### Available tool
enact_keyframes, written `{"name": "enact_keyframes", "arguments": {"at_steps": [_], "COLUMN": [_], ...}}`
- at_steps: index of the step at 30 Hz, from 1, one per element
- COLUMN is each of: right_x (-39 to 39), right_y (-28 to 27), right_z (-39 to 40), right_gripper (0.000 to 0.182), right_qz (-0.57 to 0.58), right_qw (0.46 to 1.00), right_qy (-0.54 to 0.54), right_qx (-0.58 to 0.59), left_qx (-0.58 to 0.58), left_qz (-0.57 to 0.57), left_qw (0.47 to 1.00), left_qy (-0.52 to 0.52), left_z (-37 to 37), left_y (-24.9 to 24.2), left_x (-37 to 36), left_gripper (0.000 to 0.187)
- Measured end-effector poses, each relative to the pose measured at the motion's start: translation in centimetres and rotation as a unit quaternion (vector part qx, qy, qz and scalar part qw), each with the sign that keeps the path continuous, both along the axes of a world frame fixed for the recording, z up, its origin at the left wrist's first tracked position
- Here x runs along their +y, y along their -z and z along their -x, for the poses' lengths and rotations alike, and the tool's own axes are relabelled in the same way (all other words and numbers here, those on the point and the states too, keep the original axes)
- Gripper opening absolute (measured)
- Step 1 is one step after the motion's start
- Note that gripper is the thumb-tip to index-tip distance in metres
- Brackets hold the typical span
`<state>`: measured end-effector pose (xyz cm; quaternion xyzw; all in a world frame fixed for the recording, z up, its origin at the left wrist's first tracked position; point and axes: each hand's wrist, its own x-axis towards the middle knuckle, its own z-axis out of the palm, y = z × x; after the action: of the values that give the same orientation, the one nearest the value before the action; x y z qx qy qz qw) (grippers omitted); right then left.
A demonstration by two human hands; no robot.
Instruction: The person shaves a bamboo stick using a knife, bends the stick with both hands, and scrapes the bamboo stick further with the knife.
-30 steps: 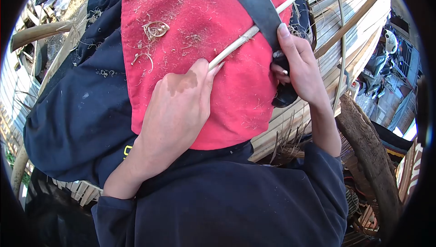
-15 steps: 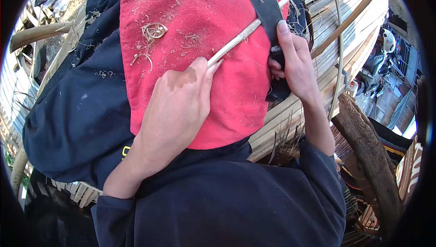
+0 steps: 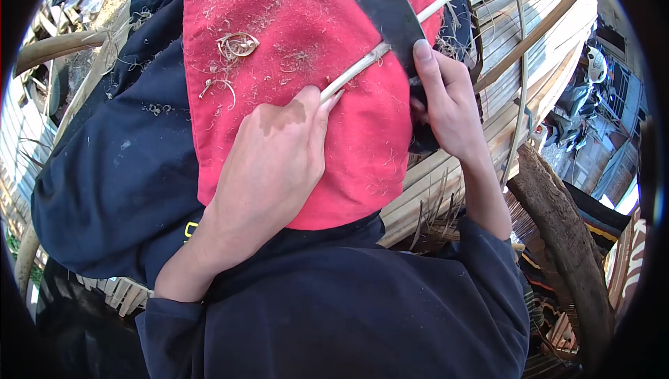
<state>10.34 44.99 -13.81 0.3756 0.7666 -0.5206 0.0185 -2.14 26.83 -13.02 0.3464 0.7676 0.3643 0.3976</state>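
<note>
My left hand (image 3: 268,163) is closed around the lower end of a thin pale stick (image 3: 359,66), which slants up to the right over a red cloth (image 3: 279,23) on my lap. A wide dark blade (image 3: 376,2) crosses the stick near its middle. My right hand (image 3: 449,103) grips the blade's lower end, with the thumb along its edge; the fingers beneath are partly hidden. Curled shavings (image 3: 237,46) and fine fibres lie scattered on the cloth.
Split bamboo strips (image 3: 543,23) spread out at the right. A rough log (image 3: 568,232) leans at the lower right, beside striped fabric (image 3: 596,215). A curved pole (image 3: 63,50) juts in at the left. Metal items (image 3: 599,100) stand at the far right.
My right hand has shifted slightly left and turned the blade, so more of its dark face shows across the stick. My left hand has barely moved.
</note>
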Motion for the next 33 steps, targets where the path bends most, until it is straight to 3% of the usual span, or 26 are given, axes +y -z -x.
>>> {"name": "enact_keyframes", "arguments": {"at_steps": [2,6,11,12,14,17,21,24,26,30,33], "right_x": [1.1,0.2,1.2,0.8,0.9,1.5,1.4,1.1,0.6,0.7,0.9], "right_y": [-0.9,-0.9,-1.0,-0.4,-0.9,-1.1,-1.4,-1.1,-1.1,-1.1,-1.0], "right_z": [-0.1,0.7,0.8,0.4,0.2,0.8,0.3,0.6,0.2,0.6,0.1], "right_gripper": [0.057,0.058,0.057,0.058,0.058,0.058,0.059,0.060,0.060,0.061,0.060], "right_qz": [0.101,0.033,0.112,0.061,0.087,0.146,0.071,0.122,0.019,0.083,0.049], "right_qw": [0.993,0.999,0.992,0.998,0.995,0.987,0.994,0.991,0.998,0.995,0.997], "right_qy": [0.006,-0.004,0.037,-0.003,-0.014,0.060,-0.057,0.039,-0.037,0.025,-0.047], "right_qx": [-0.058,-0.014,-0.038,-0.027,-0.047,-0.030,-0.059,-0.041,-0.051,-0.057,-0.040], "left_qx": [0.006,-0.001,-0.015,-0.023,-0.031,-0.025,-0.033,-0.034,-0.030,-0.016,-0.017], "left_qz": [-0.008,0.005,-0.010,-0.007,-0.010,-0.036,-0.031,-0.027,-0.027,-0.029,-0.028], "left_qw": [1.000,1.000,1.000,1.000,0.999,0.999,0.999,0.999,0.999,0.999,0.999], "left_qy": [0.003,0.004,-0.005,-0.006,-0.008,-0.013,-0.022,-0.020,-0.027,-0.023,-0.028], "left_z": [-0.2,-0.1,0.1,0.1,-0.1,0.1,0.1,0.2,0.3,0.0,-0.2], "left_y": [0.1,0.0,0.2,0.2,0.2,0.7,0.7,0.8,0.8,0.9,0.8], "left_x": [-0.2,0.0,0.2,0.2,0.0,0.2,0.2,0.3,0.5,0.4,0.4], "left_gripper": [0.018,0.020,0.022,0.022,0.023,0.024,0.025,0.025,0.025,0.026,0.025]}}
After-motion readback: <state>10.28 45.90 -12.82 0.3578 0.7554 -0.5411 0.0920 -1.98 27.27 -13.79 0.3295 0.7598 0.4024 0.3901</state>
